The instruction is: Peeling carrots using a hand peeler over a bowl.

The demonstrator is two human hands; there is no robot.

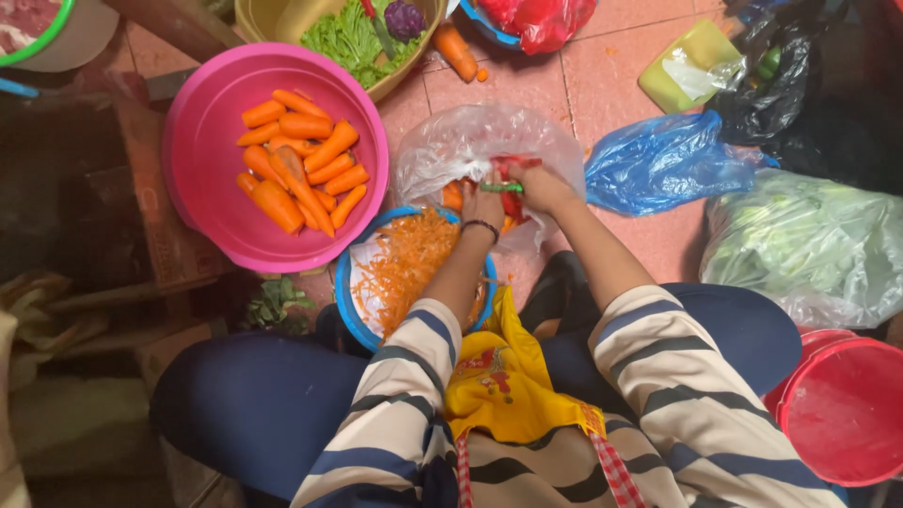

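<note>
Your left hand (pixel 482 205) is closed around a carrot (pixel 454 196), which shows only as a bit of orange just left of the knuckles, held above the far rim of the blue bowl (pixel 344 282) and in front of the clear plastic bag (pixel 470 136). Your right hand (pixel 541 186) is clenched on a red-and-green peeler (pixel 506 179), pressed close against the left.

A carrot like this is probably stiff, fairly light and hard to bruise, but once peeled it likely turns damp and slick, so grip it firmly by the thicker end and keep your fingers clear of the blade's path. Orange peelings (pixel 409 259) fill the blue bowl beneath your wrists. To your left, the pink basin (pixel 202 103) holds peeled carrots (pixel 299 160). A blue plastic bag (pixel 658 160) lies on the tiled floor (pixel 602 85) to your right.
</note>
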